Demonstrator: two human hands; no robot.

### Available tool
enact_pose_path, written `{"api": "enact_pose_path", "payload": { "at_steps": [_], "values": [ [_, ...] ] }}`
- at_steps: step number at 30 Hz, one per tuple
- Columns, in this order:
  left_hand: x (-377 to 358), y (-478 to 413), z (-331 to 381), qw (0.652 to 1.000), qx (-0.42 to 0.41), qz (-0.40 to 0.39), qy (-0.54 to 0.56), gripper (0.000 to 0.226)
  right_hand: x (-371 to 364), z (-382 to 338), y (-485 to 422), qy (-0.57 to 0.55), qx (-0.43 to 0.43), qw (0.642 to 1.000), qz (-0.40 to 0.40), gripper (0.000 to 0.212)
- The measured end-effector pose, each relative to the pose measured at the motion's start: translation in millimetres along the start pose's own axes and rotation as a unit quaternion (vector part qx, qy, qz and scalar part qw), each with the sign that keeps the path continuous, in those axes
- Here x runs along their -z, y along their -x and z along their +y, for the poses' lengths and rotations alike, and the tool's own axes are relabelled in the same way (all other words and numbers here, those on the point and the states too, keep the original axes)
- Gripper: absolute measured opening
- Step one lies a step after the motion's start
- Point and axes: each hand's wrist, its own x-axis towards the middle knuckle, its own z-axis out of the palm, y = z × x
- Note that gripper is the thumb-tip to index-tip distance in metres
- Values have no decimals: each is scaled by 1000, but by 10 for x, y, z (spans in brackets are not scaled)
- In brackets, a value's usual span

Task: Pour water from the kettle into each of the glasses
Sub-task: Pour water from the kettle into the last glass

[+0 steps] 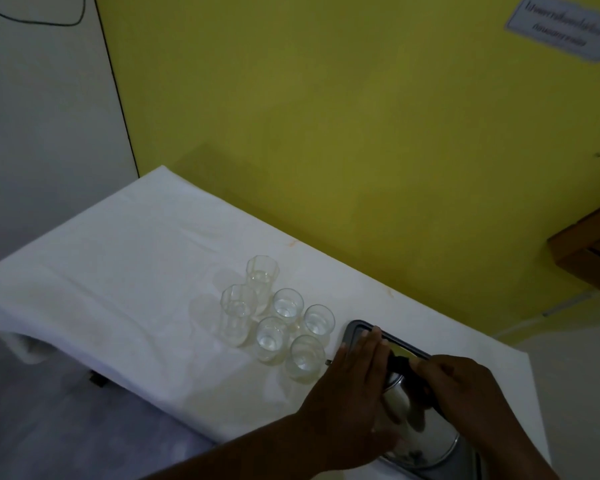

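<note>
Resting on a tray (357,325) at the counter's (136,258) near right, the kettle (416,427) has the right hand (465,386) closed on its dark handle, the left hand (354,382) flat against its side, the glasses (284,317) clustered just leftward.

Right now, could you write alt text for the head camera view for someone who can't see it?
Both hands, left hand and right hand, rest on a steel kettle standing on a metal tray. Beside it six clear glasses cluster on a white-clothed table against a yellow wall.
</note>
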Motion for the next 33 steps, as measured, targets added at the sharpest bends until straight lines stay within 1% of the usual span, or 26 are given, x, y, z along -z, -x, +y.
{"api": "enact_pose_path", "payload": {
  "at_steps": [5, 15, 19, 23, 33],
  "values": [
    [18, 1, 8, 1000, 0, 9, 5, 106, 16, -33, -12, 10, 0, 1000, -4, 45],
    [59, -11, 2, 1000, 0, 21, 0, 107, 52, -96, -37, 25, 4, 1000, -1, 54],
    [81, -7, 7, 1000, 4, 15, 14, 107, 53, -117, -49, 42, 3, 999, -5, 60],
    [98, -1, 12, 1000, 9, 5, 24, 107, 48, -137, -48, 41, 3, 999, -5, 61],
    [90, -13, -16, 1000, 8, 11, 25, 106, 55, -162, -59, 47, 11, 999, -2, 61]
  ]
}}
